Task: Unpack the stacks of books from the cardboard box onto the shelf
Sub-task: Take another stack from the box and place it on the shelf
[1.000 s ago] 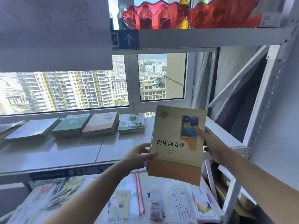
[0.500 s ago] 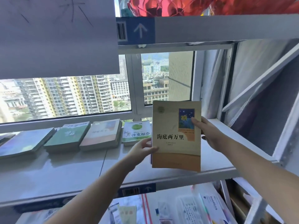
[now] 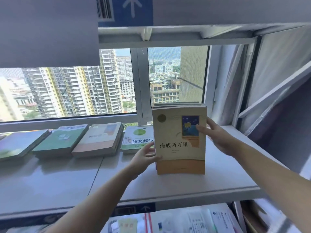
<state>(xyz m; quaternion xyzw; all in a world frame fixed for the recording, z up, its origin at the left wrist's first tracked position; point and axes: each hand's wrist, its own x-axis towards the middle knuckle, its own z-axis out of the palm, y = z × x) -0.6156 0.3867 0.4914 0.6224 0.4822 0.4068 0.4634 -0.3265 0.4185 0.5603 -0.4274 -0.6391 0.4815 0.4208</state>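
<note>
A stack of cream and orange books (image 3: 178,148) stands nearly upright over the right part of the grey shelf (image 3: 67,180), front cover facing me. Its lower edge is at the shelf surface; I cannot tell whether it touches. My left hand (image 3: 144,157) grips its lower left edge. My right hand (image 3: 217,138) holds its right edge, thumb across the cover picture. Several stacks of books lie flat along the back of the shelf: a green one (image 3: 62,140), a beige one (image 3: 101,138) and a white and green one (image 3: 137,140). No cardboard box is in view.
A window (image 3: 84,91) runs behind the shelf. The shelf above (image 3: 218,9) hangs low overhead, bearing a blue arrow label (image 3: 133,9). A slanted white brace (image 3: 276,91) and dark panel close the right side. Papers and booklets (image 3: 193,221) fill the shelf below.
Both hands have carried the stack of books up and forward, from in front of the shelf's edge to over its right part. The stack has turned more upright.
</note>
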